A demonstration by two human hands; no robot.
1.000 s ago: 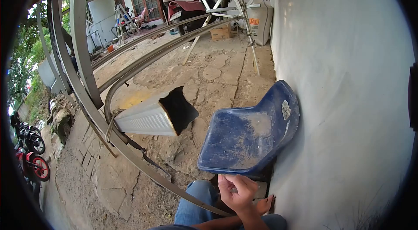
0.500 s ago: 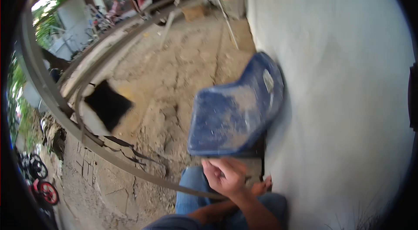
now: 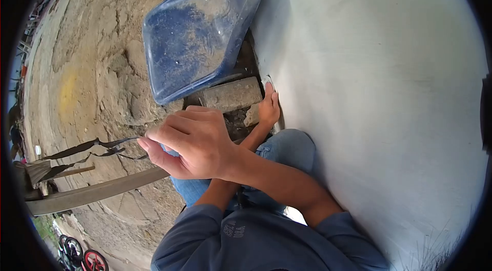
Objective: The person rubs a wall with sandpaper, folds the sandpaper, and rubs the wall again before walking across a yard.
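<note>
- Far left, low: parked motorbikes [image 3: 73, 248].
- Left: a dark strap [image 3: 78, 149] above a curved metal bar [image 3: 102, 189]; the strap's loose ends trail towards the right hand.
- Centre: the right hand [image 3: 190, 142], arm crossed over the other, fingers curled loosely and thumb near the forefinger. Whether it holds anything cannot be told.
- Beyond it: a blue seat [image 3: 189, 40], a dished shell with dry, sandy dirt spread inside, close beside the wall.
- Below the seat's edge: a grey block [image 3: 233, 95].
- Further right: the left hand [image 3: 269, 108], partly open, fingertips at the wall's foot; its grip cannot be told.
- Right: the pale wall [image 3: 369, 86], filling this side.
</note>
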